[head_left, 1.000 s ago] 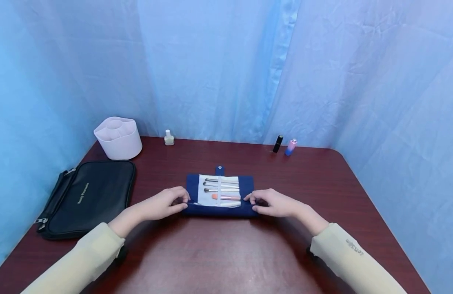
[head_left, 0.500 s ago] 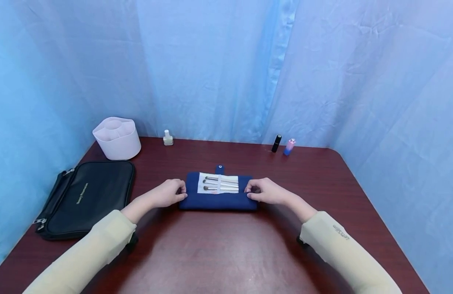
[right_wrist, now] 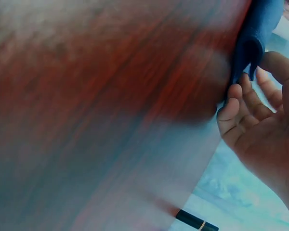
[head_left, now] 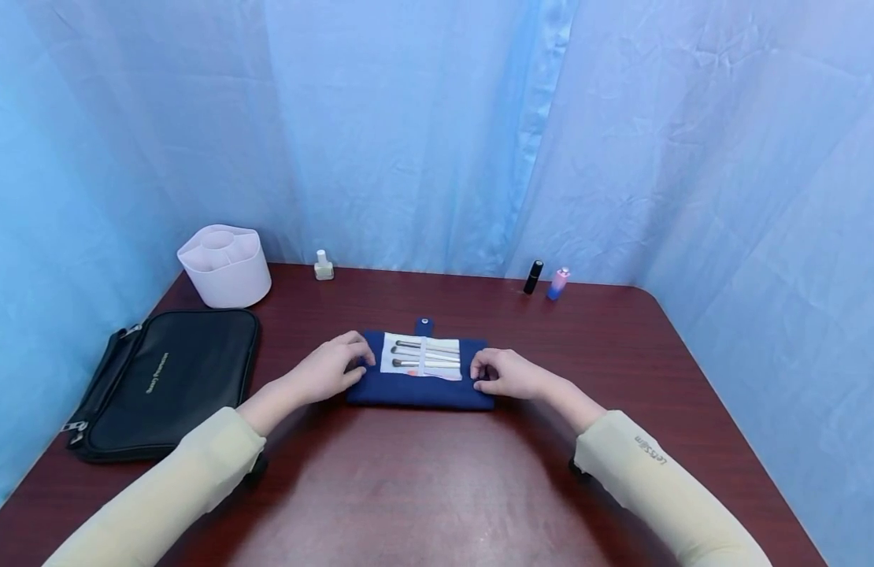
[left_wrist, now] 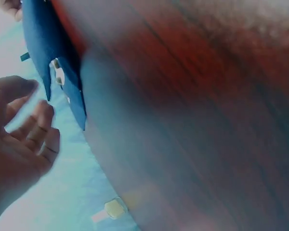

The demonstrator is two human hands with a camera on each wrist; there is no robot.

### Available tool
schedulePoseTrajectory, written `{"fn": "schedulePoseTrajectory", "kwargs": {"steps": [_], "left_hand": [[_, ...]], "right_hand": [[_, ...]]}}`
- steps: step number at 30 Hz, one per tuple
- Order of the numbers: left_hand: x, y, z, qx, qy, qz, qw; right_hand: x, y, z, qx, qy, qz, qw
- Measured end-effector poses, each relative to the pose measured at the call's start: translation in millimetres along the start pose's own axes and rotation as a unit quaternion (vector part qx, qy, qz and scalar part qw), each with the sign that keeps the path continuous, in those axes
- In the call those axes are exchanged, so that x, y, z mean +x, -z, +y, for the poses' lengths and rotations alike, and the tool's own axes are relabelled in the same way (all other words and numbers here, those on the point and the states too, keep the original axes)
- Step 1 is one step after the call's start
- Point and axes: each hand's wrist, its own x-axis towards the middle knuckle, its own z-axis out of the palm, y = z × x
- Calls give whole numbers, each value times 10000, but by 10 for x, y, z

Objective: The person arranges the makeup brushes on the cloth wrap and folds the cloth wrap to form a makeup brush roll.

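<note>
1. I am working at a navy fabric brush roll (head_left: pixel 419 386) lying in the middle of the dark reddish, glossy wood-grain tabletop (head_left: pixel 423 488), its near edge folded over into a soft, thick layer.
2. My left hand (head_left: pixel 331 370) is resting at the roll's left end; its grip is apart, with the fingers loosely bent and holding nothing, as the left wrist view shows them just beside the blue cloth edge.
3. My right hand (head_left: pixel 504 374) is sitting at the roll's right end; its fingers are curled just beside the folded edge, and I cannot tell whether that grip is clamping the cloth.
4. Slim makeup brushes (head_left: pixel 426 354) with pale handles and dark tips are lying side by side under a pale strap on the roll's light lining, and a small round snap tab (head_left: pixel 424 323) is sticking out at the far edge.
5. A black, smooth rectangular zip pouch (head_left: pixel 161 378) is lying at the left; its small gold lettering is too small for me to read.
6. A white rounded plastic organiser (head_left: pixel 224 265), a small pale bottle (head_left: pixel 324 266), a black tube (head_left: pixel 533 276) and a pink-and-blue tube (head_left: pixel 558 283) are standing along the far edge.
7. My cream sleeve (head_left: pixel 649 472) is showing small grey lettering that I cannot make out.
</note>
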Motion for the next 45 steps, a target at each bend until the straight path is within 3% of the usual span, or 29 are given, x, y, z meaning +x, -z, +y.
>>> {"fn": "schedulePoseTrajectory", "kwargs": {"steps": [2, 5, 8, 12, 19, 24, 30, 35, 40, 45], "left_hand": [[-28, 14, 20, -44, -415, -51, 9991], [-72, -1, 22, -33, -705, -424, 9966], [-113, -34, 10, 92, -628, -838, 9945], [-134, -51, -1, 212, -425, -1158, 9921], [-128, -56, -53, 501, -594, -741, 9942], [-77, -31, -112, 213, -780, -572, 9951], [50, 36, -176, -156, -464, -763, 9959], [191, 98, -235, -444, -282, -609, 9968], [340, 144, -293, -879, 270, -597, 9940], [436, 147, -353, -1361, 923, -666, 9841]], "right_hand": [[0, -10, -6, -170, 264, 29, 9995], [-5, -19, -28, -608, 731, 104, 9954], [-38, -12, -79, -952, 962, 170, 9907], [-107, -15, -113, -1231, 860, 110, 9886], [-182, -46, -99, -1571, 470, -8, 9865], [-169, -25, -77, -1416, 623, 179, 9878], [-82, 69, -12, -652, 582, 365, 9955], [45, 132, 105, -342, 392, 517, 9973], [192, 173, 240, -280, 298, 714, 9966], [307, 206, 304, -171, 55, 680, 9975]]}}
